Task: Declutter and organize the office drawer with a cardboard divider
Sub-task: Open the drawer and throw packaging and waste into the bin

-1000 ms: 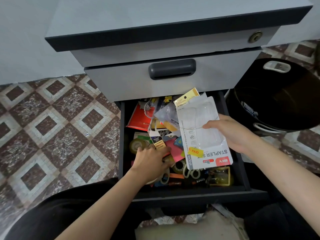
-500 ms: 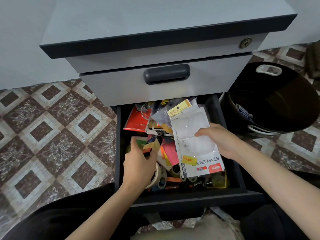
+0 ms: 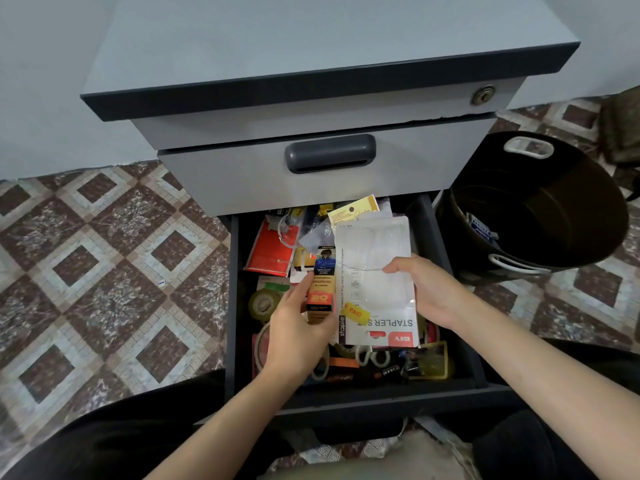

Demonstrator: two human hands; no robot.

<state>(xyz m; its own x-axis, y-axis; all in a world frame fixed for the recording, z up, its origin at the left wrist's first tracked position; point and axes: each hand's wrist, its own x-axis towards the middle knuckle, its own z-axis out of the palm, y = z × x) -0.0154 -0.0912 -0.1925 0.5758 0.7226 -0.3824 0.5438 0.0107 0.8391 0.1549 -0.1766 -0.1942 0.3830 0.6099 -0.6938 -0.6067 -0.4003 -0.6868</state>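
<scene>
While aloft, fingers [image 3: 401, 266] round box [image 3: 324, 285], stapler pack [image 3: 377, 247].

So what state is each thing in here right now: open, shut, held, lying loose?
Dark bottom drawer: pulled open, full of clutter.
Grey middle drawer: shut.
Grey top drawer with lock: shut.
White stapler-set blister pack: held above the bottom drawer by the right hand.
Small orange-and-black box: gripped by the left hand.
Yellowish tape roll: lying loose in the bottom drawer.
Black bin: open-topped, right of the drawers.
</scene>
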